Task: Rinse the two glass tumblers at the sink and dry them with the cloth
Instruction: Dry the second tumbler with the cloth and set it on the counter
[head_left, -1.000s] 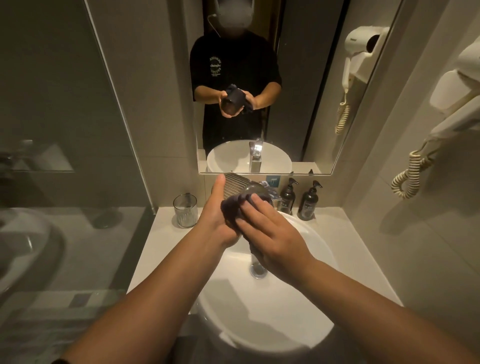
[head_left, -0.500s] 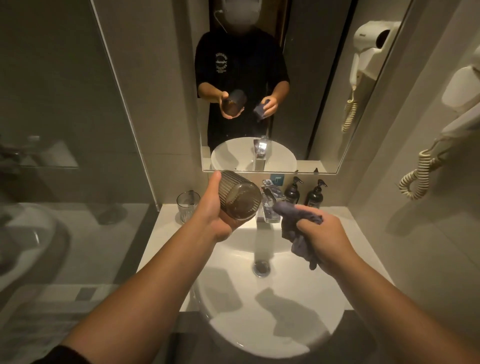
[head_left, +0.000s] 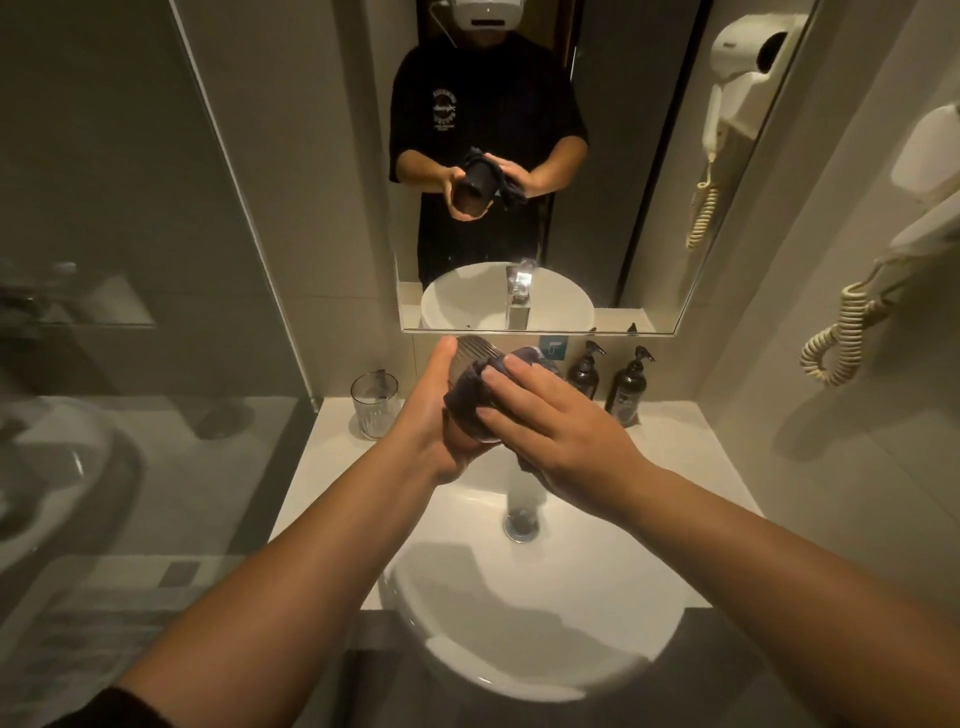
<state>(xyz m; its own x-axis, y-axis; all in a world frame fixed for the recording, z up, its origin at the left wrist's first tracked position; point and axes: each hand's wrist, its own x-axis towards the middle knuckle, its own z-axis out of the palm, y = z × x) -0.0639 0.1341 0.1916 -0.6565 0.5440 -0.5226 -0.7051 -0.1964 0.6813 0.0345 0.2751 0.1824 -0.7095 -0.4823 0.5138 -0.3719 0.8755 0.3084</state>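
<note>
My left hand (head_left: 434, 415) grips a ribbed glass tumbler (head_left: 474, 351) on its side above the back of the white sink (head_left: 524, 623). My right hand (head_left: 561, 431) presses a dark blue cloth (head_left: 467, 395) over the tumbler's side, so most of the glass is hidden. Only its ribbed far end shows. A second ribbed tumbler (head_left: 375, 397) stands upright on the counter's back left corner, apart from both hands.
Two dark pump bottles (head_left: 628, 387) stand at the back right of the white counter (head_left: 670, 452). The faucet is mostly hidden behind my hands. The drain (head_left: 521, 524) sits in the basin. A mirror (head_left: 623, 208) hangs above; a hair dryer (head_left: 930, 171) with coiled cord is on the right wall.
Half a second ago my right hand held the cloth apart to the right. It has moved left and laid the cloth over the tumbler in my left hand.
</note>
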